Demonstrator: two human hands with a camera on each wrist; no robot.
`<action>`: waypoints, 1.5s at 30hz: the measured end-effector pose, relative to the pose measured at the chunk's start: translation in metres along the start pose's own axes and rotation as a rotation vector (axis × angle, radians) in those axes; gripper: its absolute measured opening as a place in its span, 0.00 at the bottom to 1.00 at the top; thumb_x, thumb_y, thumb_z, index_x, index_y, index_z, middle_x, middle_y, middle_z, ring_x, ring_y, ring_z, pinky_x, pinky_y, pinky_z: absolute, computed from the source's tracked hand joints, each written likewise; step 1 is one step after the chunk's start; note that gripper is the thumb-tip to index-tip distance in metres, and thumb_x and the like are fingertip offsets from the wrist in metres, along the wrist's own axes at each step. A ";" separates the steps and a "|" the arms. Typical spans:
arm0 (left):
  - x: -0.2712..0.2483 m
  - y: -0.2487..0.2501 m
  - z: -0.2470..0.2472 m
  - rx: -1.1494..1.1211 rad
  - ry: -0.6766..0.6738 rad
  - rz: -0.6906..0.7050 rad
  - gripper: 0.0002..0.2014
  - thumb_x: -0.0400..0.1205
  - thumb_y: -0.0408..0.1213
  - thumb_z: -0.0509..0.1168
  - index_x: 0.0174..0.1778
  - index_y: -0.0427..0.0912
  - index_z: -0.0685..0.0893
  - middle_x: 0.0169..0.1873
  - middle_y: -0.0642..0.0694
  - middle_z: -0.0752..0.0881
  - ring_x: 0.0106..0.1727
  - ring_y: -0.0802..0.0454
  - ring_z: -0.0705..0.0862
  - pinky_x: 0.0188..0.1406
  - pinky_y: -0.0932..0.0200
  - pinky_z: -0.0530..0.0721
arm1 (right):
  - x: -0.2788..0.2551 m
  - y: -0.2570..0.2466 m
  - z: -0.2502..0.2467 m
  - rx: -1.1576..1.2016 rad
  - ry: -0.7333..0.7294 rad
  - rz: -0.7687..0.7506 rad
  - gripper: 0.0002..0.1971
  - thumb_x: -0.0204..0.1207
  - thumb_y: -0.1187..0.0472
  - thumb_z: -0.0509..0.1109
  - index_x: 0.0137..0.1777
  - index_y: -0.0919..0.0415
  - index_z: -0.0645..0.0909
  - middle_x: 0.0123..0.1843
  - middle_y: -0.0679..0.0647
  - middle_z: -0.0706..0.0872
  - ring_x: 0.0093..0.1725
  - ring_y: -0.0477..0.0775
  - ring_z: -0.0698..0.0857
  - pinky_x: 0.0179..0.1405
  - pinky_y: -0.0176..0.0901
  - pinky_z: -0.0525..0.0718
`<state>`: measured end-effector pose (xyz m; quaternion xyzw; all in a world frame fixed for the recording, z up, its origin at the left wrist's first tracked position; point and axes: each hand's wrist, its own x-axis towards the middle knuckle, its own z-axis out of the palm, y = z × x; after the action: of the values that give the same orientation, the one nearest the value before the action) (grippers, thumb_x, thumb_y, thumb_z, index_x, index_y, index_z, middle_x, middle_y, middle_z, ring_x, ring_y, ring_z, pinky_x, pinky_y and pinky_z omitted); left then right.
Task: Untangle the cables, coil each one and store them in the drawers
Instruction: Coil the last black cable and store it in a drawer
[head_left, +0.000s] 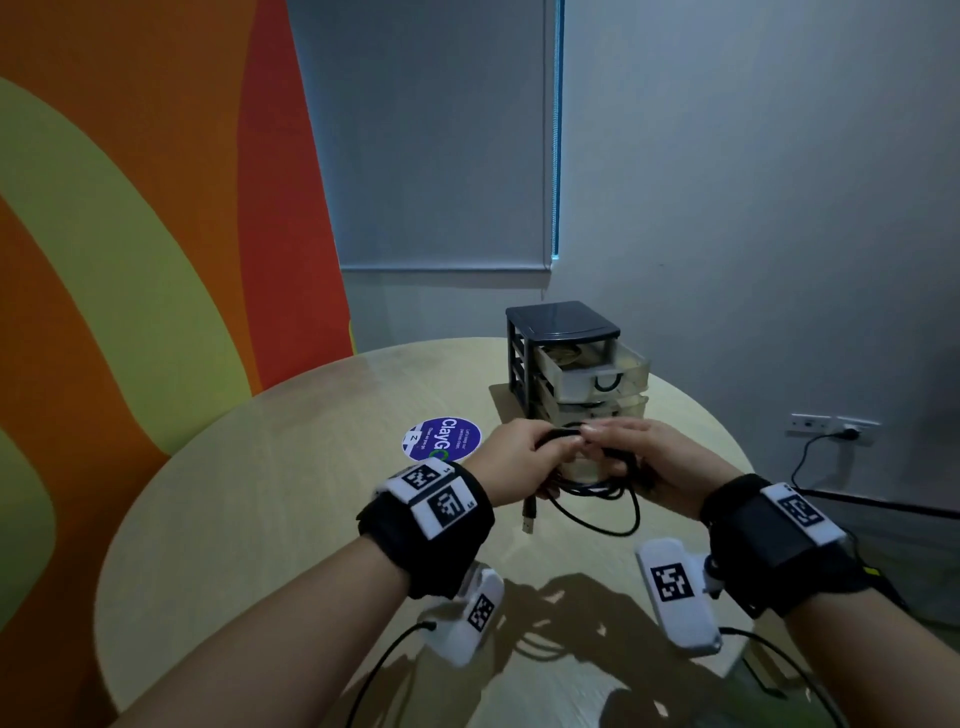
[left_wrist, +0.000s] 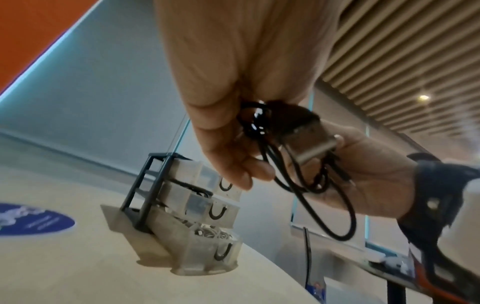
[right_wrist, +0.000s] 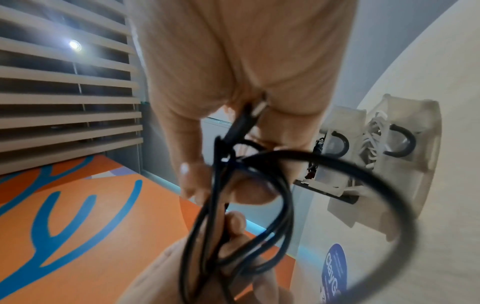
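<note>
I am in the coiling step: both hands hold one black USB cable (head_left: 592, 491) in the air above the round counter (head_left: 270, 519), just in front of the small drawer unit (head_left: 563, 358). My left hand (head_left: 511, 460) has its fingers (left_wrist: 249, 170) curled round the gathered loops, and in the left wrist view the metal USB plug (left_wrist: 311, 144) sticks out between the two hands. My right hand (head_left: 660, 462) pinches the same bundle from the other side, fingers closed on the strands. One loose loop hangs below the bundle, and a second plug end (head_left: 528, 514) dangles toward the counter, so I judge the coil is not finished.

The three clear drawers all stand pulled out. The bottom drawer (left_wrist: 207, 244) holds a white cable, the middle one (left_wrist: 200, 203) something dark; what lies in the top drawer (head_left: 592, 364) I cannot make out.

Next, I think, I must wind the slack loop and hanging end into the bundle, keeping the left grip firm so the turns do not spring apart, then carry the coil to a drawer with room.
</note>
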<state>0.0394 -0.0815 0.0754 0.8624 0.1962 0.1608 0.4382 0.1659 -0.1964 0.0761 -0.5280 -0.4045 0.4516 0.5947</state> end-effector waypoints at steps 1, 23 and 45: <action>0.004 -0.002 -0.002 -0.051 0.024 -0.015 0.15 0.85 0.44 0.60 0.52 0.36 0.83 0.41 0.37 0.86 0.33 0.46 0.86 0.40 0.53 0.87 | 0.003 0.001 -0.003 0.025 0.015 -0.020 0.09 0.71 0.64 0.68 0.49 0.67 0.84 0.37 0.55 0.86 0.29 0.46 0.83 0.32 0.32 0.82; 0.166 0.026 -0.031 -0.473 0.241 -0.121 0.11 0.85 0.33 0.59 0.38 0.38 0.82 0.23 0.48 0.80 0.27 0.49 0.75 0.27 0.61 0.76 | 0.109 -0.065 -0.070 0.044 0.451 -0.086 0.17 0.78 0.70 0.66 0.65 0.75 0.70 0.42 0.64 0.82 0.24 0.50 0.86 0.24 0.43 0.87; 0.226 0.006 0.005 0.478 0.326 -0.133 0.09 0.84 0.35 0.60 0.57 0.35 0.71 0.52 0.33 0.83 0.52 0.35 0.83 0.48 0.47 0.78 | 0.175 -0.037 -0.118 -1.009 0.578 0.020 0.14 0.77 0.59 0.70 0.61 0.63 0.84 0.58 0.61 0.87 0.60 0.58 0.83 0.55 0.40 0.76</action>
<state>0.2396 0.0204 0.1011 0.8892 0.3523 0.2174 0.1948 0.3297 -0.0601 0.0994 -0.8517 -0.3858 0.0462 0.3516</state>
